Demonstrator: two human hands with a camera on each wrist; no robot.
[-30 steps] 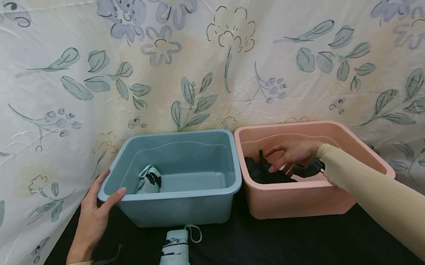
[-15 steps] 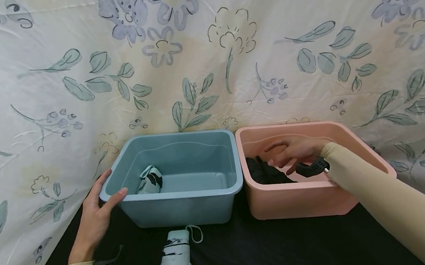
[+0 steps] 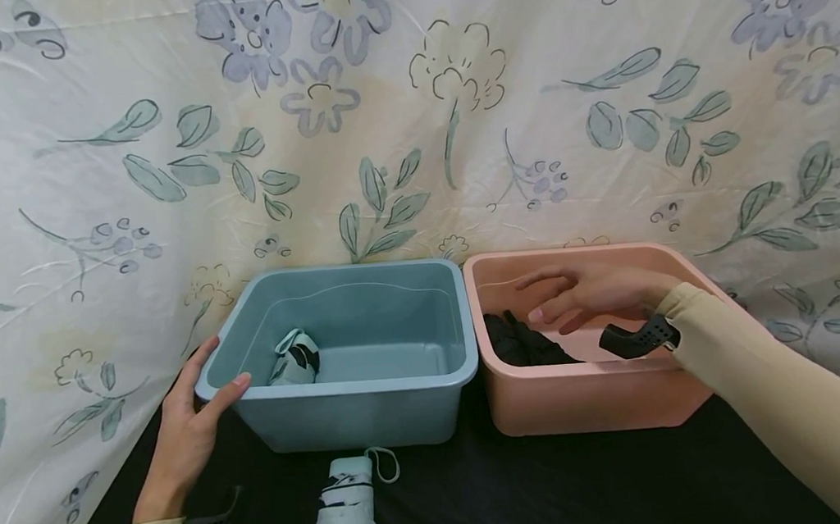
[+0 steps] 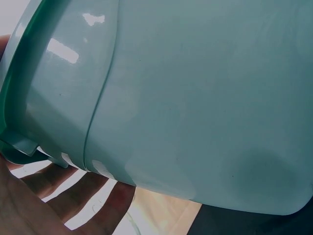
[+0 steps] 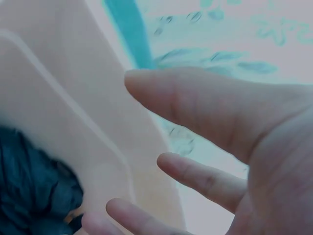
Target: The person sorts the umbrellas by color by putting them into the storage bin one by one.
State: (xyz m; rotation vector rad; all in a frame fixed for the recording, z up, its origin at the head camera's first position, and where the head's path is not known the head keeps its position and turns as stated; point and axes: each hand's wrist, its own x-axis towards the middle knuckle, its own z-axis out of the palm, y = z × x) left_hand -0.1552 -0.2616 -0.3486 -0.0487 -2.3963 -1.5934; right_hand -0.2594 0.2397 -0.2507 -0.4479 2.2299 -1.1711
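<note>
My left hand (image 3: 182,439) grips the front left corner of a blue plastic bin (image 3: 373,414), thumb on the front rim and fingers along the left side. In the left wrist view, its fingers (image 4: 80,196) lie against the bin's outer wall. My right hand (image 3: 594,291) hovers inside a pink plastic bin (image 3: 586,401), fingers spread and holding nothing. Close below and to its left lies a bundle of black, crumpled fabric (image 3: 526,344), also seen in the right wrist view (image 5: 36,186). Part of the bundle is hidden by the bin's front wall.
A pale blue folded umbrella (image 3: 342,511) with a wrist loop lies on the black cloth (image 3: 556,490) before the blue bin. Inside that bin is a pale blue and black item (image 3: 296,358) with a strap. A floral curtain (image 3: 380,133) hangs behind.
My right hand has let go of the black fabric and moved up and right, its fingers opening. The fabric's raised tip has dropped. My left hand stays on the blue bin.
</note>
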